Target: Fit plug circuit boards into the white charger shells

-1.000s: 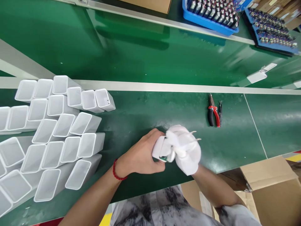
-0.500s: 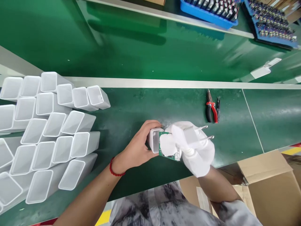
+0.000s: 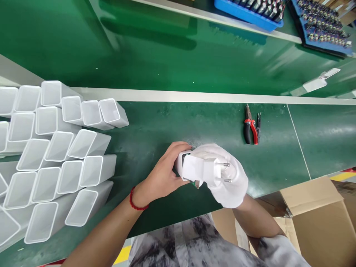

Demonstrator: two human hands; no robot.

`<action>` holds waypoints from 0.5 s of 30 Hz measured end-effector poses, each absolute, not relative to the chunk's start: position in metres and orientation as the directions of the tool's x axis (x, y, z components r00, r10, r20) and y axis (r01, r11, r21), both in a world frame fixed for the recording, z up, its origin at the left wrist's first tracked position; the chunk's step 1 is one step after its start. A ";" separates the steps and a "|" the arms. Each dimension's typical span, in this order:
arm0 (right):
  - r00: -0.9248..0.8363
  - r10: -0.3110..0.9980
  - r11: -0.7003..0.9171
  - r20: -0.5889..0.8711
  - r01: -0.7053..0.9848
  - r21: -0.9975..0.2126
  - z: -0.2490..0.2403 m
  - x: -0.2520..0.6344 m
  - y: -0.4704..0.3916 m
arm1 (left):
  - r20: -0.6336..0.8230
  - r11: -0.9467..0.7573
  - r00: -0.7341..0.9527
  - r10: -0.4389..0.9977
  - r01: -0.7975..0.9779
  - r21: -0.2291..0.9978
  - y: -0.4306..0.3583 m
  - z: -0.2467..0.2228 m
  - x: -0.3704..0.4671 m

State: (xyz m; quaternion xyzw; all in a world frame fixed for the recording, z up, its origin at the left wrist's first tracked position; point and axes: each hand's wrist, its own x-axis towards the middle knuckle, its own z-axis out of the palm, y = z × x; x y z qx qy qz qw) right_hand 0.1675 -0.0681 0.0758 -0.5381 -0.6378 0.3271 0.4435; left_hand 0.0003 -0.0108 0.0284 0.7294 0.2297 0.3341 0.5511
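My left hand (image 3: 165, 172), bare with a red bracelet, is wrapped round a white plastic housing (image 3: 180, 165) in front of me. A white plug cover with two metal pins (image 3: 211, 170) lies across the housing's mouth, its pins pointing right. My right hand (image 3: 235, 178), in a white glove, is closed on this plug cover; most of its fingers are hidden behind it. A green circuit board (image 3: 196, 184) shows only as a small edge below the cover, the rest being out of sight.
Many open white housings (image 3: 92, 170) stand in rows on the left of the green bench. Pliers (image 3: 250, 128) and tweezers (image 3: 259, 128) lie at the back right. Blue trays (image 3: 250, 15) of parts rest on the shelf; a cardboard box (image 3: 317, 218) stands at the lower right.
My right hand has brought the plug cover left and turned it over the housing's mouth. The circuit board, largely visible before, is now mostly covered. My left hand keeps its hold.
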 end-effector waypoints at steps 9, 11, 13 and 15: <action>0.161 0.938 0.279 0.306 0.170 -0.945 0.072 0.162 -0.068 | 0.072 -0.226 0.696 0.715 0.132 0.965 -0.014 0.032 -0.002; 0.141 0.922 0.331 0.360 0.193 -0.924 0.071 0.163 -0.068 | 0.075 -0.237 0.699 0.712 0.138 0.962 -0.014 0.033 -0.002; 0.123 0.922 0.341 0.366 0.188 -0.921 0.071 0.164 -0.067 | 0.075 -0.243 0.703 0.707 0.141 0.960 -0.013 0.033 -0.002; 0.115 0.934 0.321 0.337 0.138 -0.937 0.072 0.165 -0.066 | 0.066 -0.242 0.707 0.704 0.151 0.959 -0.013 0.033 -0.003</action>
